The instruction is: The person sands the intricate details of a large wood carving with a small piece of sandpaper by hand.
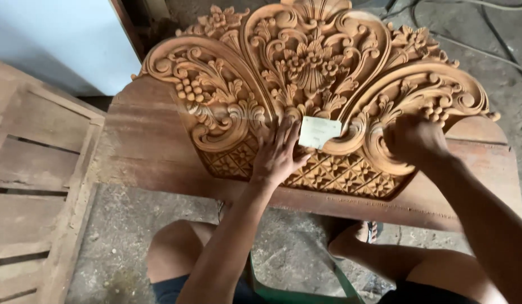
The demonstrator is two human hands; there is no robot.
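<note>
Left hand (279, 153): flat, fingers spread, palm down, arm extended forward. Right hand (414, 138): fingers curled under, back up, forearm angled in from right.

Woodcarving workshop: my carved panel (314, 84) on rough plank bench (142, 146), dusty concrete floor (125, 247), wooden pallet (30, 186) beside.

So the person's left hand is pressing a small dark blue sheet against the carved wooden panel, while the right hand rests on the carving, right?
Not quite. The head view shows the sheet is pale, whitish, not dark blue. The left hand does press it against the carved wooden panel, and the right hand rests on the carving.
</note>
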